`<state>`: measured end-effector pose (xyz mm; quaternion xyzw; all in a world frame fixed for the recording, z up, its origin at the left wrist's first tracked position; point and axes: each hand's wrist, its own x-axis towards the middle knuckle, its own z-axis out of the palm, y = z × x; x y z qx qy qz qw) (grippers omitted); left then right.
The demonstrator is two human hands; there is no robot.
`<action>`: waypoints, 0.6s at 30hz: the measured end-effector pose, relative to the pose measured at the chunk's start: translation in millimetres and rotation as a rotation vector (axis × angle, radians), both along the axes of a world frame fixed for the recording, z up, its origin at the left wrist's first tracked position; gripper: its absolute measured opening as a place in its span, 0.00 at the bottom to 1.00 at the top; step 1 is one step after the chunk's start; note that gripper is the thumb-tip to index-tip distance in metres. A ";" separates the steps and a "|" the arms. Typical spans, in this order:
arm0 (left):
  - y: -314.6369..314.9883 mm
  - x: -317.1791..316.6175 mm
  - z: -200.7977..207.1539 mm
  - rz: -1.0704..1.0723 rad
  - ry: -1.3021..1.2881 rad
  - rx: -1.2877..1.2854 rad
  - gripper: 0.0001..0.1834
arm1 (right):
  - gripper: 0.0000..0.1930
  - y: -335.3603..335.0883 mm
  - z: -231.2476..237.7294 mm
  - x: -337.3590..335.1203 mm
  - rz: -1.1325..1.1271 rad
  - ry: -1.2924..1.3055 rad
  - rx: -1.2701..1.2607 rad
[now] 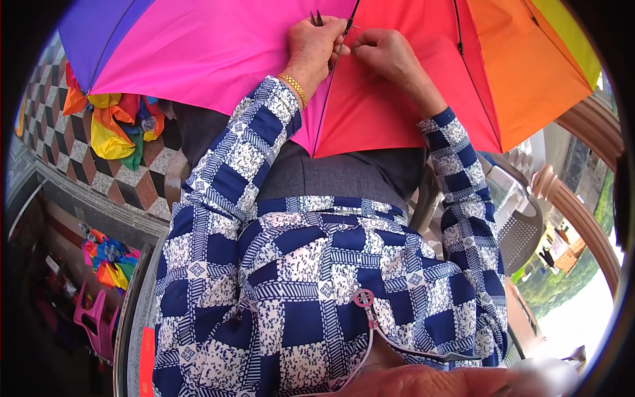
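An open rainbow umbrella [218,59] lies across my lap, its dark ribs facing me. My left hand [312,47] is closed at the dark rib [336,65] along the seam between the pink and red panels. Two dark pointed tips, like those of small snips [316,18], stick up from that hand; the rest is hidden in the palm. Just right of the rib, my right hand [387,56] is closed in a pinch over the red panel. A fine light line, perhaps thread or a needle, shows between the hands; what the right fingertips hold is too small to tell.
Bunched colourful fabric [119,126] lies on the patterned tile floor [135,175] at the left. Lower left are another colourful bundle [112,258] and a pink plastic stool [98,321]. A grey perforated chair [519,231] and a brown railing [575,205] stand at the right.
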<state>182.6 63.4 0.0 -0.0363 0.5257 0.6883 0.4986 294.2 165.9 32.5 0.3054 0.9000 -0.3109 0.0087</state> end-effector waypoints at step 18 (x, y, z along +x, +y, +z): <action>-3.5 1.6 -2.8 0.068 0.036 -0.008 0.07 | 0.04 11.2 12.8 -4.7 -0.003 0.346 0.241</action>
